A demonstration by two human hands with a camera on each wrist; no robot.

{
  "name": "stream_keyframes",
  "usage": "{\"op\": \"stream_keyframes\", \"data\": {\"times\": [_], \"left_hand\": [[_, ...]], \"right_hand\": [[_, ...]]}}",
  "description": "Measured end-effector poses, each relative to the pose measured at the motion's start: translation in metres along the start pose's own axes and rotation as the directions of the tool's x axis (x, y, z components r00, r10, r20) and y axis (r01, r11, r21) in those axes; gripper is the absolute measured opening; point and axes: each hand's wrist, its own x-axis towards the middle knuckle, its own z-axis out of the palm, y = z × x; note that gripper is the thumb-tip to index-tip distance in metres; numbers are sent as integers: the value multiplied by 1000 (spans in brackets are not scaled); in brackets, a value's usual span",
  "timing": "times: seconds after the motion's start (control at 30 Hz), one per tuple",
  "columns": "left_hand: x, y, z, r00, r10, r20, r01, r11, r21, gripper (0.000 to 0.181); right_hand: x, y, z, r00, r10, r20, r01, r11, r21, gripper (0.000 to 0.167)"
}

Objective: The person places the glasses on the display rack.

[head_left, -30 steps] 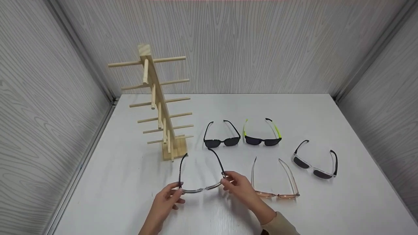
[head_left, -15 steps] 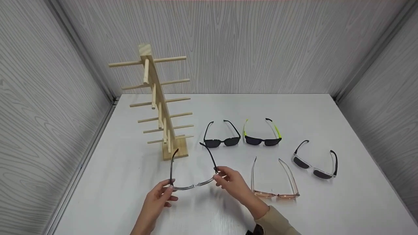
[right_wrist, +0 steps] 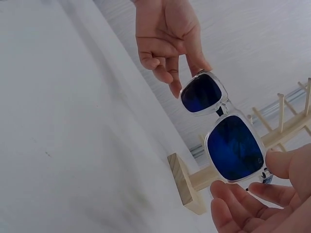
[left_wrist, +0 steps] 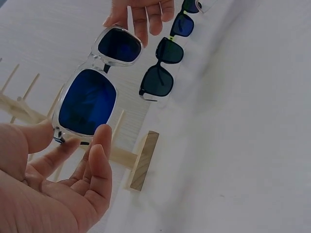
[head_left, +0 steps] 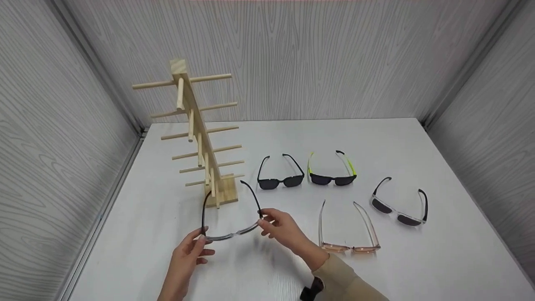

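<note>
Both hands hold one pair of sunglasses (head_left: pixel 220 238) with a clear frame, dark temples and, in the wrist views, blue lenses (left_wrist: pixel 87 103). My left hand (head_left: pixel 184 255) pinches its left hinge corner; my right hand (head_left: pixel 286 232) pinches the right one. Its temples are unfolded and point away from me, their tips near the base (head_left: pixel 228 193) of a wooden rack (head_left: pixel 196 113) with several pegs. In the right wrist view the lenses (right_wrist: pixel 235 148) hang between the left hand (right_wrist: pixel 167 36) and the right hand (right_wrist: pixel 262 208). The rack's pegs carry nothing.
Right of the rack lie black sunglasses (head_left: pixel 269 184) and black-and-yellow sunglasses (head_left: pixel 320 179). Nearer me are pink-framed glasses (head_left: pixel 334 248), close to my right forearm; white-framed sunglasses (head_left: pixel 381 206) lie at the far right. Panelled walls enclose the table (head_left: pixel 439 267) at the back and sides.
Both hands have moved left with the clear-framed sunglasses, bringing the temple tips closer to the rack's base. The head view has shifted slightly. Both hands have kept their pinch.
</note>
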Motion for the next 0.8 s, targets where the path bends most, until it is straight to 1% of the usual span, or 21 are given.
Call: {"op": "stream_keyframes", "data": {"times": [0.03, 0.2, 0.3, 0.37, 0.47, 0.53, 0.6, 0.63, 0.73, 0.8], "left_hand": [[1, 1, -1, 1000, -2, -3, 2, 1000, 2, 42], [3, 7, -4, 1000, -11, -27, 12, 999, 47, 43], [9, 5, -8, 998, 12, -53, -8, 997, 80, 45], [20, -6, -11, 997, 23, -75, -17, 996, 83, 50], [40, -24, -16, 994, 37, -99, -29, 996, 80, 62], [50, -32, -18, 993, 28, -112, -22, 998, 58, 65], [53, -31, -20, 995, 43, -93, -40, 999, 29, 65], [52, -26, -20, 995, 47, -83, -45, 999, 19, 64], [42, -6, -19, 997, 49, -53, -49, 999, -7, 59], [37, 6, -19, 998, 50, -37, -50, 999, -3, 57]], "right_hand": [[2, 1, 0, 1000, 7, -2, -7, 1000, 9, 33], [19, 21, 4, 999, 49, 3, -49, 997, 53, 36], [28, 26, 7, 998, 58, 8, -58, 996, 62, 37], [32, 25, 9, 998, 58, 3, -58, 996, 67, 38], [37, 23, 11, 998, 67, -9, -67, 995, 72, 37], [40, 23, 13, 997, 81, -12, -80, 993, 81, 37], [43, 22, 14, 995, 101, -15, -99, 990, 95, 37], [44, 22, 14, 994, 106, -18, -104, 989, 103, 37], [49, 22, 15, 993, 115, -28, -111, 987, 116, 39], [53, 22, 15, 993, 117, -34, -112, 987, 118, 40]]}}
